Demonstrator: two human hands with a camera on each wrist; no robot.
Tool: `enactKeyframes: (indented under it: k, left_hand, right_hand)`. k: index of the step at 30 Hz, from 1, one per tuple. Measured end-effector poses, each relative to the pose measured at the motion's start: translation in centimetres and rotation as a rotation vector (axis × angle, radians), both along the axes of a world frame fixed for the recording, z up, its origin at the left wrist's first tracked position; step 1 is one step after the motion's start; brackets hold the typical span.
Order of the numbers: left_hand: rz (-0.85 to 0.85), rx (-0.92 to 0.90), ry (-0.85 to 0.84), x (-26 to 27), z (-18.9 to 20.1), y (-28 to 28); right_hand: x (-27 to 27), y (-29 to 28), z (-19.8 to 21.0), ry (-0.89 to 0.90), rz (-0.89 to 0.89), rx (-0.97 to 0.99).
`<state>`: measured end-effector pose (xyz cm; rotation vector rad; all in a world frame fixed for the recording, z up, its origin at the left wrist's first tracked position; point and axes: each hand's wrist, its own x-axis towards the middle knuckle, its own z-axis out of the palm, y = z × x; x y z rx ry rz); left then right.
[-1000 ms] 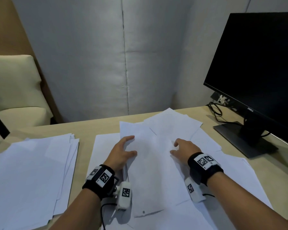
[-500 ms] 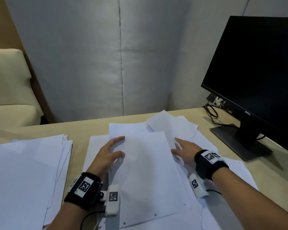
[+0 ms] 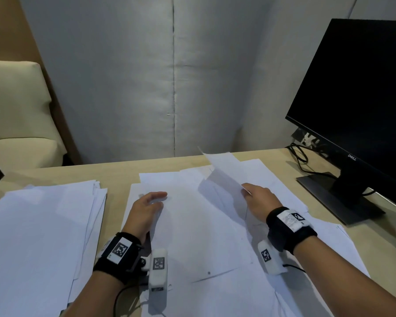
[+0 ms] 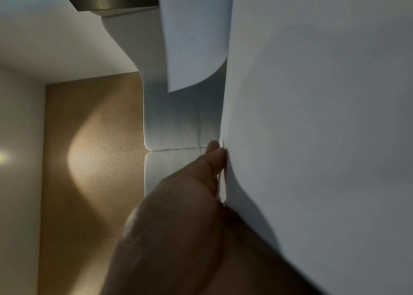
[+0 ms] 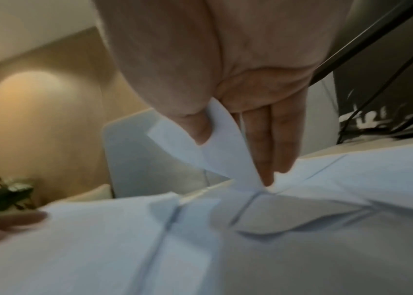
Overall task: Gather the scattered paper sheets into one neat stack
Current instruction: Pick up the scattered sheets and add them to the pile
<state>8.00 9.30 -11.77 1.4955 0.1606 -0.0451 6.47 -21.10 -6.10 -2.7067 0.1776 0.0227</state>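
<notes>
Loose white sheets overlap across the middle of the wooden desk. My left hand lies at the left edge of the top sheet, fingers fairly straight and touching the paper; the left wrist view shows the fingertips against that edge. My right hand pinches one sheet by its near edge, and the sheet slants up off the pile toward the wall. In the right wrist view the thumb and fingers pinch that curled sheet.
A thick, slightly fanned stack of paper lies at the left of the desk. A black monitor on its stand fills the right side, with cables behind. A cream chair stands beyond the desk's left end.
My right hand went from lying flat on the sheets to pinching one sheet and raising it. My left hand stayed at the left edge of the top sheet.
</notes>
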Motion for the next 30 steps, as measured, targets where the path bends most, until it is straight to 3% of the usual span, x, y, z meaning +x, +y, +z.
enactKeyframes:
  k: [4, 10, 14, 17, 19, 23, 26, 30]
  left_hand:
    - [-0.002, 0.09, 0.077, 0.1, 0.2, 0.1]
    - [-0.013, -0.209, 0.21, -1.7, 2.3, -0.3]
    - [-0.083, -0.107, 0.132, -2.0, 2.4, -0.2]
    - [-0.113, -0.059, 0.098, -2.0, 2.4, -0.1]
    - [-0.126, -0.077, 0.081, -2.2, 2.5, -0.1]
    - [-0.146, -0.145, 0.056, -2.7, 2.8, -0.4]
    - [-0.166, -0.173, 0.009, -3.2, 3.3, -0.4]
    - [-0.158, -0.197, -0.005, -3.2, 3.6, -0.3]
  right_hand:
    - [-2.2, 2.5, 0.1, 0.018, 0.235, 0.225]
    - [-3.4, 3.9, -1.7, 0.168, 0.375, 0.142]
    - [-3.9, 3.5, -0.6, 0.344, 0.44, 0.087]
    - [-4.1, 3.2, 0.9, 0.44, 0.372, 0.368]
    - [-3.8, 3.1, 1.0, 0.36, 0.272, 0.517]
    - [-2.6, 3.0, 0.1, 0.173, 0.075, 0.342]
    - [-1.6, 3.5, -0.7, 0.195, -0.002, 0.392]
    - [-1.1, 4.0, -1.1, 0.095, 0.006, 0.551]
